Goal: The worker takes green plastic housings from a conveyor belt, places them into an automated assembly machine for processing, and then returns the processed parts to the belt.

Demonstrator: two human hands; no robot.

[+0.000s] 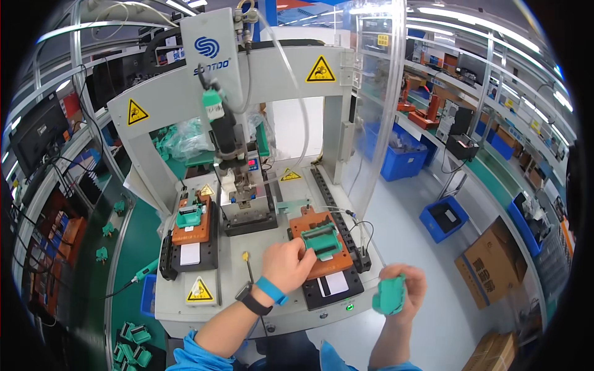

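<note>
My left hand [288,266], with a blue band and a dark watch on its wrist, has its fingers closed at the left edge of a green plastic housing [322,241]. That housing lies in the right-hand orange fixture [328,267] and shows dark slots on top. To the right of the machine, my right hand [413,289] grips a second green plastic part [390,295], raised clear of the fixture. Another green part [190,213] sits in the left-hand orange fixture [193,235]. Between the two fixtures hangs a screwdriving head [224,133] with a green top.
The machine's grey frame [337,123] arches over the fixtures, with a clear panel [377,105] on its right. Several green parts [133,346] lie at the lower left. A green-handled tool [146,270] hangs beside the machine. Blue bins [444,219] and a carton [492,263] stand to the right.
</note>
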